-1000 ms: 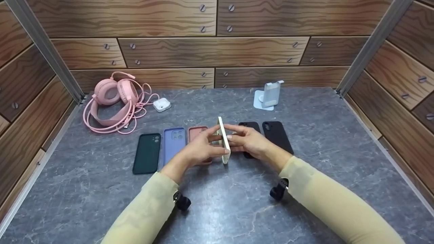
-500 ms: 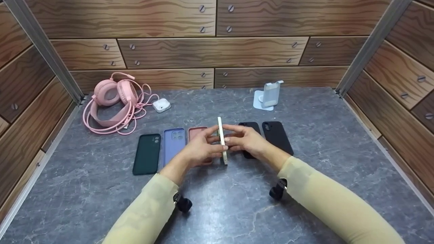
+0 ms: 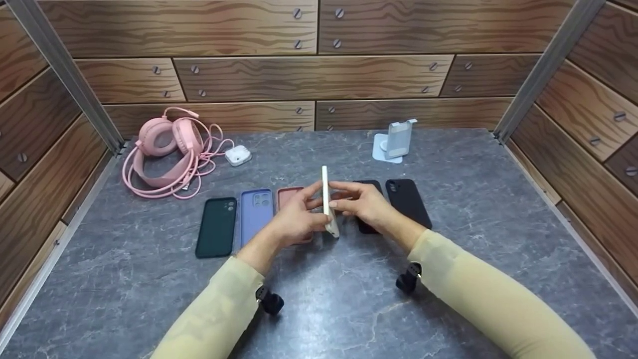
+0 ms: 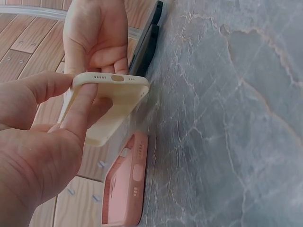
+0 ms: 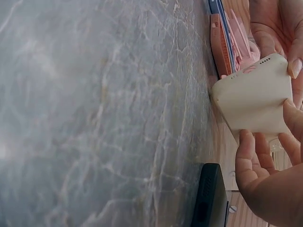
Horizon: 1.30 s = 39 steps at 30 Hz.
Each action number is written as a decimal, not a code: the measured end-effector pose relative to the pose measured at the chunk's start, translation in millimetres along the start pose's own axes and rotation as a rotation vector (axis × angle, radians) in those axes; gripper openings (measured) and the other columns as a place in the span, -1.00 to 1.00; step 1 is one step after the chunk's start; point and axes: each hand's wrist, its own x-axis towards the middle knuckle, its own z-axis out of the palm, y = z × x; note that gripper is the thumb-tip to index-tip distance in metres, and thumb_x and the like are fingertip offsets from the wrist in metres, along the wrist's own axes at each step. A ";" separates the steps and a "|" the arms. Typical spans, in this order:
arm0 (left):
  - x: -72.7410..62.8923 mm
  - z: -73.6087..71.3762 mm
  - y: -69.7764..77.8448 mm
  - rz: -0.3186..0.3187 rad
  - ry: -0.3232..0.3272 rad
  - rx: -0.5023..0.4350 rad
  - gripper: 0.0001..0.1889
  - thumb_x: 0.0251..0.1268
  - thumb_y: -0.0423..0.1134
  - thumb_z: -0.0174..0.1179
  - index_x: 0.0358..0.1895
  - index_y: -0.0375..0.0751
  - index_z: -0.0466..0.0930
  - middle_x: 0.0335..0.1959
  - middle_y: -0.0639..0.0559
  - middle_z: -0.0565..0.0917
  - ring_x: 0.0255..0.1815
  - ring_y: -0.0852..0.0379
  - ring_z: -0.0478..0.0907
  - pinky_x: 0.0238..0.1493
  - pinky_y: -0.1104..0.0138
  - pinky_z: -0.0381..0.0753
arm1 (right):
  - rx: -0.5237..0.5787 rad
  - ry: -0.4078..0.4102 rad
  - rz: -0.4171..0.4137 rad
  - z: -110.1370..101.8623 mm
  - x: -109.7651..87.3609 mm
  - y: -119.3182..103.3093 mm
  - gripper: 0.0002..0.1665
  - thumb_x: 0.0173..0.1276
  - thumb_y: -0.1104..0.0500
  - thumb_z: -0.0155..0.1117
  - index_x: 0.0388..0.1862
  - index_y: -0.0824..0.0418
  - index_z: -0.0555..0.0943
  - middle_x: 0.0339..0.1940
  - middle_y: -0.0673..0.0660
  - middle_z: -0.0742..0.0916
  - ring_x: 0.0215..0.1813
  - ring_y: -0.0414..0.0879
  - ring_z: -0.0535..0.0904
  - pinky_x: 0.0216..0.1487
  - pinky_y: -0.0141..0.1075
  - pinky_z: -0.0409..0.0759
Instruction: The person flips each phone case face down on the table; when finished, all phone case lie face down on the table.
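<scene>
A cream phone case (image 3: 325, 187) stands on its long side between both hands, edge-on in the head view. My left hand (image 3: 291, 219) pinches it, the thumb at the near end and a finger inside the hollow, as the left wrist view shows. From the other side my right hand (image 3: 371, 207) holds it, with thumb and fingertips against the smooth back (image 5: 253, 104) and lower edge. A pink phone case (image 4: 125, 184) lies beside the left hand, partly hidden by it. Under the right hand lies a black phone case (image 3: 368, 224), also partly covered.
Left of the hands lie a blue-violet phone case (image 3: 255, 214) and a dark green one (image 3: 216, 227). Another black case (image 3: 407, 202) lies to the right. Farther back are pink headphones (image 3: 172, 149), a small white square case (image 3: 238, 155) and a light-blue phone stand (image 3: 398, 141).
The cream phone case has been turned and tilted slightly between the fingers, its far end now a little higher in the head view. Both hands keep hold and nearly the same place.
</scene>
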 end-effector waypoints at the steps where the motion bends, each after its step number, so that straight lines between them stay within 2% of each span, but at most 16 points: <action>1: 0.0 0.6 0.2 0.002 0.002 -0.004 -0.03 0.34 -0.65 0.19 0.75 -0.18 -0.06 0.54 -0.41 0.36 0.36 -0.37 0.54 0.12 0.08 0.73 | -0.007 0.005 -0.007 -0.1 -0.1 -0.1 -0.32 0.42 0.26 0.49 0.50 0.22 0.56 0.21 0.32 0.75 0.07 -0.04 0.72 -0.02 -0.19 0.71; 5: -0.8 2.6 0.6 0.006 0.005 -0.017 -0.01 0.33 -0.67 0.16 0.76 -0.15 -0.08 0.56 -0.38 0.35 0.32 -0.33 0.59 0.12 0.10 0.72 | -0.029 0.020 -0.007 -1.4 0.1 -0.1 -0.27 0.41 0.26 0.51 0.53 0.23 0.53 0.20 0.34 0.74 0.05 -0.04 0.69 0.01 -0.15 0.70; 11: -3.1 4.3 1.5 0.037 -0.004 -0.065 -0.01 0.31 -0.70 0.12 0.75 -0.17 -0.09 0.57 -0.36 0.35 0.34 -0.31 0.57 0.16 0.08 0.70 | -0.061 0.027 0.028 -5.8 -0.2 -1.5 -0.17 0.41 0.18 0.52 0.61 0.20 0.44 0.32 0.39 0.63 0.23 0.13 0.59 0.17 -0.05 0.67; 13: -3.6 3.8 0.8 0.051 -0.007 -0.088 -0.01 0.31 -0.70 0.12 0.75 -0.18 -0.09 0.57 -0.35 0.35 0.34 -0.31 0.57 0.16 0.07 0.70 | -0.073 0.023 0.041 -7.4 -0.4 -2.1 -0.14 0.42 0.14 0.53 0.63 0.17 0.41 0.29 0.37 0.64 0.19 0.11 0.60 0.11 -0.08 0.67; 18: -4.7 0.5 -1.1 0.082 -0.023 -0.140 0.00 0.31 -0.70 0.11 0.76 -0.16 -0.12 0.57 -0.33 0.36 0.33 -0.29 0.58 0.14 0.10 0.72 | -0.043 0.016 0.066 -10.9 -1.0 -2.1 -0.11 0.42 0.14 0.53 0.66 0.15 0.37 0.10 0.28 0.70 -0.07 -0.02 0.62 -0.18 -0.24 0.62; 23: -5.6 -2.3 -2.4 0.089 -0.021 -0.183 0.04 0.26 -0.73 0.08 0.77 -0.11 -0.14 0.54 -0.34 0.39 0.28 -0.26 0.62 0.09 0.13 0.74 | -0.016 0.044 0.057 -14.2 -2.2 -0.5 -0.13 0.41 0.24 0.51 0.64 0.22 0.38 0.02 0.24 0.72 -0.16 -0.08 0.59 -0.25 -0.30 0.57; 31: -5.3 -4.4 -4.9 0.085 0.012 -0.109 0.06 0.20 -0.71 0.09 0.76 -0.13 -0.12 0.43 -0.41 0.50 0.09 -0.10 0.70 -0.07 0.26 0.75 | -0.080 0.109 0.045 -14.1 -3.6 -0.7 -0.12 0.37 0.27 0.54 0.62 0.23 0.40 -0.06 0.21 0.69 -0.21 -0.08 0.57 -0.27 -0.34 0.56; 35: -4.8 -5.3 -7.0 0.080 0.045 -0.056 0.06 0.17 -0.68 0.11 0.76 -0.14 -0.10 0.27 -0.37 0.61 -0.05 -0.01 0.70 -0.15 0.32 0.72 | -0.084 0.117 0.036 -15.1 -2.9 -0.2 -0.11 0.36 0.29 0.53 0.63 0.24 0.39 -0.09 0.19 0.67 -0.19 -0.07 0.55 -0.25 -0.33 0.56; 39: -3.9 -6.5 -10.7 0.085 0.083 0.012 0.03 0.21 -0.64 0.19 0.75 -0.19 -0.06 0.10 -0.31 0.65 -0.11 0.04 0.71 -0.12 0.30 0.74 | -0.099 0.119 0.031 -15.6 -3.0 -1.0 -0.12 0.38 0.30 0.52 0.63 0.23 0.39 -0.10 0.18 0.66 -0.18 -0.06 0.55 -0.22 -0.30 0.57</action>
